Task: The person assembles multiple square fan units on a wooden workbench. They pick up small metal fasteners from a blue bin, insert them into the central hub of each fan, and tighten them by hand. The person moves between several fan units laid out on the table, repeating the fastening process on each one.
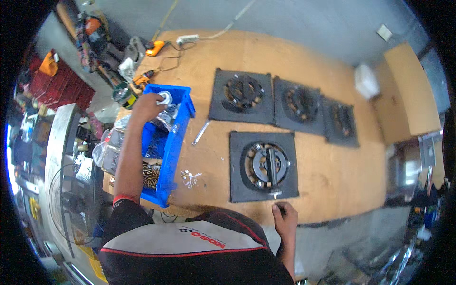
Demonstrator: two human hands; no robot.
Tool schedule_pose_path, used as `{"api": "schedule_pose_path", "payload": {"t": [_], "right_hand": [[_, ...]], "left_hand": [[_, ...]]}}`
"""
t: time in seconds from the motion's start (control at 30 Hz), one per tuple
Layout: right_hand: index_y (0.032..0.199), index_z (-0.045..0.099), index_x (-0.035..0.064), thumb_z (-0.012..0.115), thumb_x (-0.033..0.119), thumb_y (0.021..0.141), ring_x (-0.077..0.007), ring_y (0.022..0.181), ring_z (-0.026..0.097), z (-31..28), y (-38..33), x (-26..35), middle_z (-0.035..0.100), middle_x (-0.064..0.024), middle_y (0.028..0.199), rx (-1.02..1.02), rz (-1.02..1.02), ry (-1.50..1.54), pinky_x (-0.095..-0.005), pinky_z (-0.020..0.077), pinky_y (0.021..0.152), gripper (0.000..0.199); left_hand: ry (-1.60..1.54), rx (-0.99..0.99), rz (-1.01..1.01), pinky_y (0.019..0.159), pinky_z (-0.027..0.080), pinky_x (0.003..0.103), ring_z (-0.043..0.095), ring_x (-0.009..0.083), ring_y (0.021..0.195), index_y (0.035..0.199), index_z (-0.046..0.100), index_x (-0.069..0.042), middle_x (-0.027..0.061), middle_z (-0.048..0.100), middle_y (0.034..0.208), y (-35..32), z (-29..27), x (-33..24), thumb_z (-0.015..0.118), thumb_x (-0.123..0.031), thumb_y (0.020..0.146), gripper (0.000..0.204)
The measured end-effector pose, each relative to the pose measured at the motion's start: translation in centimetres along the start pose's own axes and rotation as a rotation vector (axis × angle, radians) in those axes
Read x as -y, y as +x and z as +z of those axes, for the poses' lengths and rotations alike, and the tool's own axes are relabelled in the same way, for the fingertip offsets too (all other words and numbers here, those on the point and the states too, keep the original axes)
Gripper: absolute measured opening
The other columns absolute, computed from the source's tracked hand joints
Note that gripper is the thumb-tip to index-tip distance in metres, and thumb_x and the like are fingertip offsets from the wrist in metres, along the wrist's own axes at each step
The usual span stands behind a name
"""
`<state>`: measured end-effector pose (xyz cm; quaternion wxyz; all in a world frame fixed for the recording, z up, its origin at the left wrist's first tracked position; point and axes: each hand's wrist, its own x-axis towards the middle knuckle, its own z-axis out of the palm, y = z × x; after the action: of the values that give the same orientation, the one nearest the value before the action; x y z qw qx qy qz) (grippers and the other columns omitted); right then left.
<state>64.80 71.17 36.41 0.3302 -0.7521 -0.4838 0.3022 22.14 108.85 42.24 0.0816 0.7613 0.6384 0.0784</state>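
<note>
Wooden bench (332, 166): left hand (147, 107) grips bag in blue bin (173, 142); right hand (285, 218) curled, empty.

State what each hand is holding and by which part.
The left hand reaches into the blue bin and touches a silvery bag; whether it grips it cannot be told. The right hand rests on the table edge, apparently holding nothing.

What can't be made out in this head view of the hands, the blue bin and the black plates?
- Left hand: its fingers reach into the blue bin, on a small silvery part; grip unclear, too small.
- Right hand: at the table edge; whether it holds anything is unclear.
- Bin contents: a blurred jumble of bags and small metal pieces.
- Far black plates: detail bent and small.
</note>
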Motion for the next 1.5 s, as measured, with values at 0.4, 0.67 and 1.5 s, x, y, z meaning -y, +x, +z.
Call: {"api": "schedule_pose_path", "payload": {"t": [0.4,0.67,1.5], "right_hand": [[0.126,0.061,0.0061,0.069,0.006,0.079,-0.0373,0.114,0.062,2.2,-1.4,6.1,0.060,-0.0184,0.126,0.045,-0.414,-0.240,-0.0432,0.0543,0.089,0.048],[0.121,0.066,0.0065,0.066,0.000,0.079,-0.0350,0.097,0.066,4.2,-4.5,-0.6,0.066,-0.0169,0.109,-0.238,-0.269,-0.327,-0.0413,0.0549,0.083,0.043],[0.112,0.067,0.0031,0.069,0.000,0.077,-0.0326,0.101,0.066,1.3,-0.4,-4.1,0.065,-0.0167,0.108,-0.356,-0.233,-0.216,-0.0378,0.0545,0.086,0.035]], "left_hand": [[-1.308,1.213,0.421,0.076,0.049,0.028,0.060,0.0087,0.084,0.110,0.072,-0.001,0.0017,0.070,0.092,-20.3,12.7,-21.5,0.076,-0.023,0.091,0.030],[-1.184,1.124,0.235,0.059,0.045,0.025,0.057,0.0075,0.069,0.112,0.068,-0.002,0.0009,0.063,0.079,-22.6,19.4,-23.9,0.076,-0.036,0.091,0.041],[-1.570,1.155,-0.054,0.072,0.047,0.026,0.059,0.0109,0.084,0.123,0.065,-0.002,0.0002,0.063,0.095,-22.7,21.9,-28.2,0.067,-0.029,0.097,0.038]]}}
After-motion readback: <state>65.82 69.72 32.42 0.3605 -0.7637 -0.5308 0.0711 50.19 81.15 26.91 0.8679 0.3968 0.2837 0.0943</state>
